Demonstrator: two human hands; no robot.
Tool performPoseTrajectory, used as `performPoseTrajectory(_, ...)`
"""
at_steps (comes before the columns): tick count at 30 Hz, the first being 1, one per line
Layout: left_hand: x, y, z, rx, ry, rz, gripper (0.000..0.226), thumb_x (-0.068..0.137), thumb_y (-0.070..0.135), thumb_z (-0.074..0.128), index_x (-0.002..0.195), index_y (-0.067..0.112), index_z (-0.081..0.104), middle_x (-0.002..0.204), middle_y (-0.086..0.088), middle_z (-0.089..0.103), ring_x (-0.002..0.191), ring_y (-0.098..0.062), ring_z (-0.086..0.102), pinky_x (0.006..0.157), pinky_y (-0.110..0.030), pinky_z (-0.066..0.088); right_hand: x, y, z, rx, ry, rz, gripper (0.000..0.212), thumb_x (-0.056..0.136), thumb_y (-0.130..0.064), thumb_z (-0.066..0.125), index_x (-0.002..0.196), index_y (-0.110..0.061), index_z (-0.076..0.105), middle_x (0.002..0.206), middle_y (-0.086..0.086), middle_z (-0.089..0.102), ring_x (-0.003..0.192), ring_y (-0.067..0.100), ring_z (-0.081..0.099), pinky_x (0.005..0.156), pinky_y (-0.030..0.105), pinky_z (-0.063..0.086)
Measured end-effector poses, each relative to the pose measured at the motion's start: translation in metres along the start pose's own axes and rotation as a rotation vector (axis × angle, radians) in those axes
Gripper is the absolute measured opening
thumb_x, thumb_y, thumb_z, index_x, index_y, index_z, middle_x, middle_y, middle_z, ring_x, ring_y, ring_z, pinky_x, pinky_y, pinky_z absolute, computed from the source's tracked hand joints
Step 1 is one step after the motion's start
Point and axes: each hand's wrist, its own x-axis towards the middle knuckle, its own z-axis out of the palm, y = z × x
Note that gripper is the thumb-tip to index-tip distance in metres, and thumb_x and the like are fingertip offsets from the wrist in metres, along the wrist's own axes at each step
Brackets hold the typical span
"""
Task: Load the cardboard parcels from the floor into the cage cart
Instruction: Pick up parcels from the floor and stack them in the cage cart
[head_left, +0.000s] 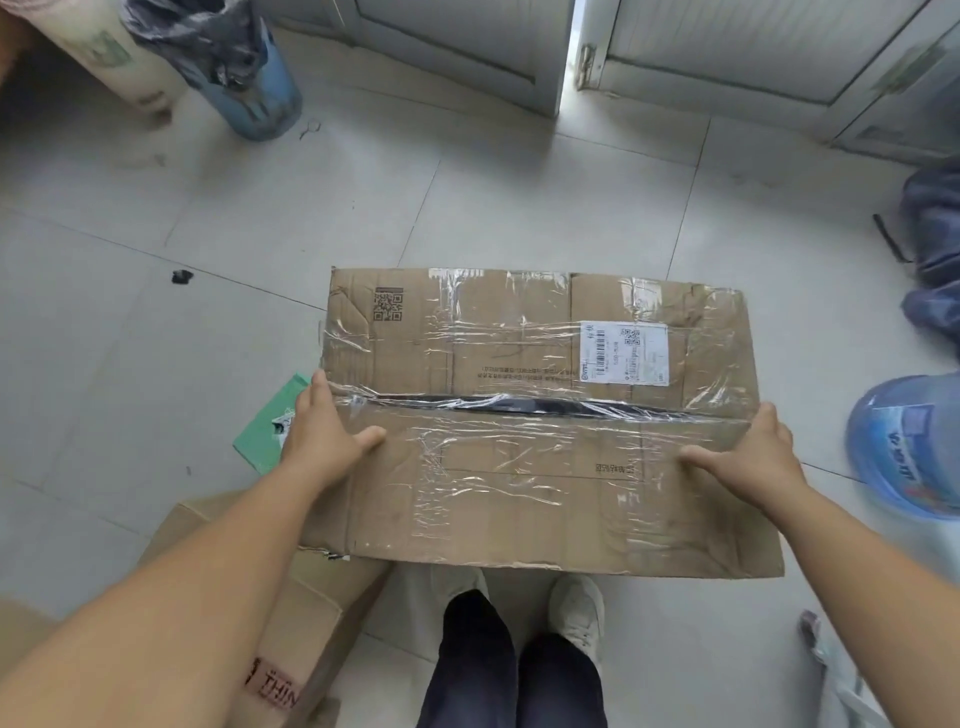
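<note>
**A:** What have you got in front of you?

**B:** The biggest thing is the tiled floor (156, 364). At the centre of the frame is your taped cardboard parcel (540, 421), wide and flat-topped, seemingly held above your shoes (576, 608). I see no cage cart in this view, so you will have to turn to find it.

**A:** And my hands?

**B:** Your left hand (322, 436) grips the parcel's left edge, thumb on top and fingers going down over the side. Your right hand (753, 457) does the same at the right edge. Both are closed on the box.

**A:** How will it carry?

**B:** My guess is moderately light, since you hold it by the ends alone, though I cannot be sure. The board is creased and worn, and the top flaps gape along a dark central slit under clear tape, so expect it to flex. That tape looks slick; keep your fingers under the bottom edges rather than trusting your thumbs on the film.

**A:** Anything else around?

**B:** A second cardboard box (311, 623) sits at lower left, a blue water jug (904, 447) at the right edge, a lined blue bin (249, 78) at upper left, and a green packet (270, 431) lies just beside your left hand.
</note>
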Motion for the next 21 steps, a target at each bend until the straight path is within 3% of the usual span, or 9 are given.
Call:
performPoseTrajectory(6,0.005,-0.008,0.007,-0.117,0.028,-0.045,0.115,0.071,0.035,0.083,0.154,0.018,0.005,0.157,-0.009,0.022,0.141,-0.030,0.028,0.114,-0.046,0.028,0.011,0.011,0.005,0.145,-0.045,0.044,0.122,0.064,-0.035,0.089,0.153,-0.017,0.008,0.152,0.016,0.028,0.137,0.034,0.035,0.111,0.046,0.031)
performPoseTrajectory(11,-0.013,-0.002,0.002,-0.152,0.068,-0.021,0.112,0.072,0.032,0.083,0.155,0.020,0.007,0.158,-0.007,0.023,0.141,-0.029,0.029,0.114,-0.045,0.028,0.005,0.016,-0.003,0.190,-0.036,-0.004,0.116,0.061,-0.033,0.091,0.149,-0.018,0.018,0.146,0.014,0.037,0.132,0.032,0.041,0.110,0.046,0.035)
performPoseTrajectory(21,-0.093,0.021,-0.038,-0.233,0.093,0.016,0.108,0.076,0.031,0.080,0.155,0.023,0.007,0.158,-0.007,0.023,0.141,-0.029,0.030,0.112,-0.043,0.028,-0.053,0.027,-0.075,0.199,0.000,-0.085,0.107,0.062,-0.035,0.090,0.144,-0.019,0.024,0.141,0.014,0.043,0.127,0.034,0.046,0.104,0.048,0.041)
